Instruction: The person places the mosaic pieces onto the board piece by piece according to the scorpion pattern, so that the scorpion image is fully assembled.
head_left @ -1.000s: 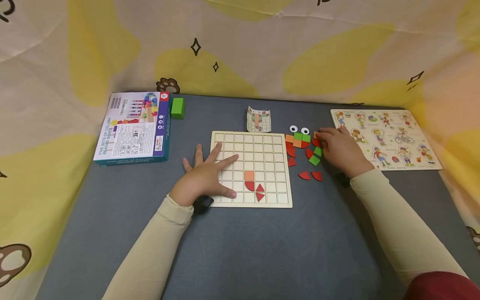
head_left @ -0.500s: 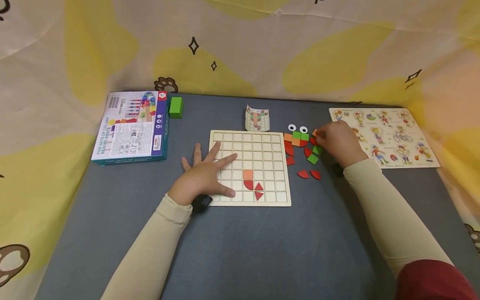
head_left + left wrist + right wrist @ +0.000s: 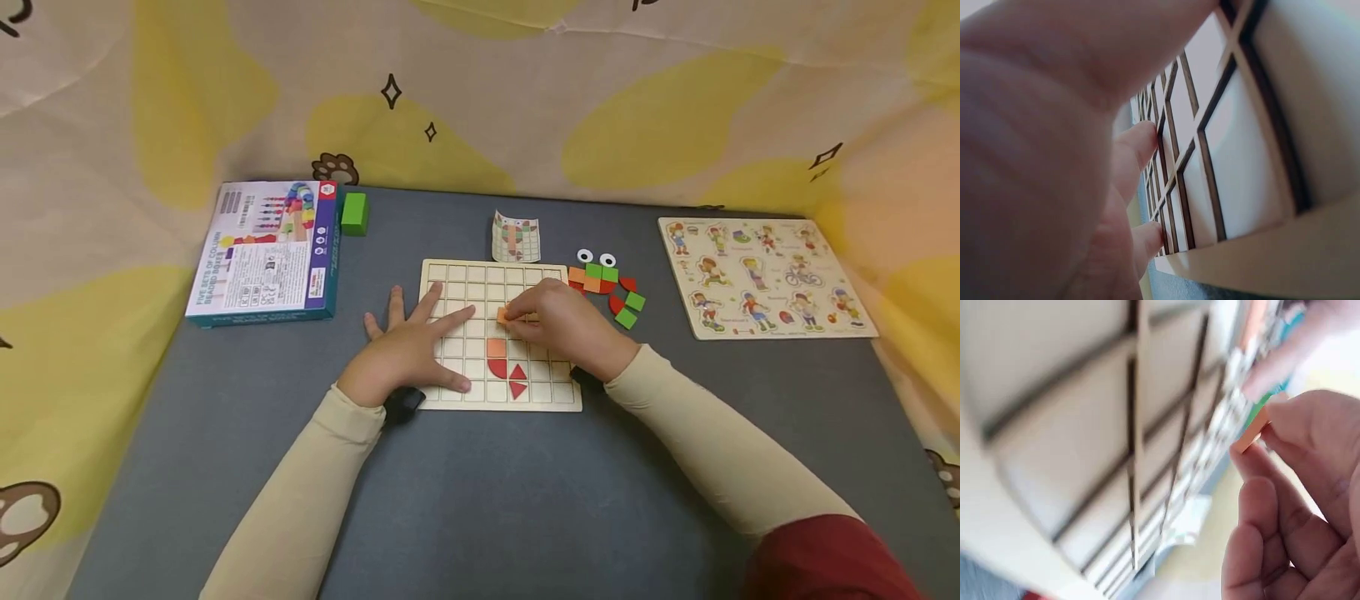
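A wooden grid board (image 3: 450,400) lies on the table, with an orange square tile (image 3: 497,348), a red quarter-circle tile (image 3: 497,367) and two red triangle tiles (image 3: 517,389) in its lower cells. My left hand (image 3: 405,358) rests on the board's left side, fingers spread; the left wrist view shows its fingertips (image 3: 1147,237) against the grid. Over the board's middle, my right hand (image 3: 566,325) pinches another orange square tile (image 3: 502,316) between thumb and index finger. The right wrist view shows this tile (image 3: 1252,432) held on edge, tilted, close over the board.
Right of the board lie green tiles (image 3: 626,317), red tiles (image 3: 627,284), orange tiles (image 3: 577,275) and two eye discs (image 3: 585,256). A pattern card (image 3: 516,242) stands behind it. A box (image 3: 262,250), a green block (image 3: 355,214) and a picture puzzle (image 3: 772,279) sit farther out.
My right hand has picked up an orange square tile from the loose pieces and carried it left over the grid board. The left hand has stayed in place.
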`<control>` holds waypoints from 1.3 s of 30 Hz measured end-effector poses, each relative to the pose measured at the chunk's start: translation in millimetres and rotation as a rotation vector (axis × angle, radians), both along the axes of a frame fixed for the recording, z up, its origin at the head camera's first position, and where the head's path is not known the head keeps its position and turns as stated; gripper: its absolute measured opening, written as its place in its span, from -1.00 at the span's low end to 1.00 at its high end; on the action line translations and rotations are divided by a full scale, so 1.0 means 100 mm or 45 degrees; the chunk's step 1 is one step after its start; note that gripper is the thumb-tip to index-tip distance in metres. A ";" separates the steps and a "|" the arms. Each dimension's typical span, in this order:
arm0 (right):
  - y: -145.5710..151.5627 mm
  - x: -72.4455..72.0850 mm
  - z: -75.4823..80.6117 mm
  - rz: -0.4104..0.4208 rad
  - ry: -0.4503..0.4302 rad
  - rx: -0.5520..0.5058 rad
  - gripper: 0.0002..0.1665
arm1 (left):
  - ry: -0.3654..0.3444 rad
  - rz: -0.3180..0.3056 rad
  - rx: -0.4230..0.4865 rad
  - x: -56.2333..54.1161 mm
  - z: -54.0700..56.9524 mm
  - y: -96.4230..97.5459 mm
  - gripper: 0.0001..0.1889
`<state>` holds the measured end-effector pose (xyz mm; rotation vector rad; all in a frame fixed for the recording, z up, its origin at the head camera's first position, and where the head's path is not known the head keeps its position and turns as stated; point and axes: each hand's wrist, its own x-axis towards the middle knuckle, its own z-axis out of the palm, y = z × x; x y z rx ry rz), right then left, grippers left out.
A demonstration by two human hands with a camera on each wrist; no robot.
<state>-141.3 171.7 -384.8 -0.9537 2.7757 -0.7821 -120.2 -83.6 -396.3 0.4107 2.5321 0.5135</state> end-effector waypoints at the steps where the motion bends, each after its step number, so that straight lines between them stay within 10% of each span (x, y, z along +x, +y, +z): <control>1: -0.04 0.01 -0.03 0.042 0.043 0.026 -0.88 | -0.002 0.001 -0.001 0.00 0.01 0.00 0.22; 25: -0.17 0.26 -0.03 0.191 0.250 0.578 -0.54 | -0.007 0.009 -0.007 -0.01 -0.01 -0.03 0.22; 39: -0.26 0.24 0.00 0.049 0.176 0.569 -0.69 | -0.001 -0.006 -0.013 -0.02 -0.01 0.00 0.23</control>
